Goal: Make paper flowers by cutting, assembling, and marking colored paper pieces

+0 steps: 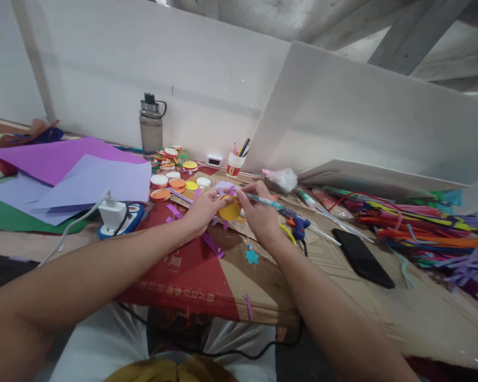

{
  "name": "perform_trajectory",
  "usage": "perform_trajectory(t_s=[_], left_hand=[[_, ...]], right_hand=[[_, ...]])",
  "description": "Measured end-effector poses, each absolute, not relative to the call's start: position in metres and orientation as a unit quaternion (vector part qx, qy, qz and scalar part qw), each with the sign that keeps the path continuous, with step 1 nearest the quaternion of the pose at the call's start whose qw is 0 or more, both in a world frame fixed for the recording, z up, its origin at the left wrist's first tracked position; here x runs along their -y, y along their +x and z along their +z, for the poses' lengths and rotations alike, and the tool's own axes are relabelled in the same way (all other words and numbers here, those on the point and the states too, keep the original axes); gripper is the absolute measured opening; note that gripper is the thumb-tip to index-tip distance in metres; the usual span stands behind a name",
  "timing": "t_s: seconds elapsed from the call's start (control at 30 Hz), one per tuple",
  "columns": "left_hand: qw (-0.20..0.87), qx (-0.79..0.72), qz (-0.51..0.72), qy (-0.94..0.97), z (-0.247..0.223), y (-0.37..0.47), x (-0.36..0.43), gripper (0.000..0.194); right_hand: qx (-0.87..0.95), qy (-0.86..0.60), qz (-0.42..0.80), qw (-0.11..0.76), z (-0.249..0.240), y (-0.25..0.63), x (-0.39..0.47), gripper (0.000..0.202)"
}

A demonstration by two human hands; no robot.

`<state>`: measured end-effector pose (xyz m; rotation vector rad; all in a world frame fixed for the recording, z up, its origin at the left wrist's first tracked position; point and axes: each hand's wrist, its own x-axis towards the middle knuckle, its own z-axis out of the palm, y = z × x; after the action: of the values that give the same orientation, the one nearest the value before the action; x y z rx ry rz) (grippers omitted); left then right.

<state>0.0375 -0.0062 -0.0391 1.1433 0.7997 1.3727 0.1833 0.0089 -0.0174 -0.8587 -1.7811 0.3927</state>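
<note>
Above the cardboard, my left hand (204, 211) is closed on the left edge of a round yellow disc (229, 209). Purple paper pieces (231, 190) stick out around the disc's rim. My right hand (260, 208) is closed at the disc's right edge, its thumb and fingertips pinched together there; whether a small piece sits between them is too fine to see. Beside the right hand is a slim light-blue patterned pen-like stick (266, 201), partly hidden by the fingers. A blue glue gun (299, 226) lies just right of that hand.
Purple paper scraps (213, 245) and a blue star shape (252, 256) lie nearby. Behind are several round lids (177, 184), a bottle (151, 127) and a pen cup (235, 164). Paper sheets (99, 180) and a charger (112, 216) sit left; a phone (362, 258) and pipe cleaners (422, 225) right.
</note>
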Motion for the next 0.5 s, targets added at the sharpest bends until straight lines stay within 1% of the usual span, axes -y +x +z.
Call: perform_trajectory(t_s=[0.5], left_hand=[[0.557, -0.337, 0.588, 0.479, -0.0406, 0.0367, 0.0034, 0.052]], right_hand=[[0.745, -0.364, 0.166, 0.534, -0.0179, 0.1837, -0.0088, 0.016]])
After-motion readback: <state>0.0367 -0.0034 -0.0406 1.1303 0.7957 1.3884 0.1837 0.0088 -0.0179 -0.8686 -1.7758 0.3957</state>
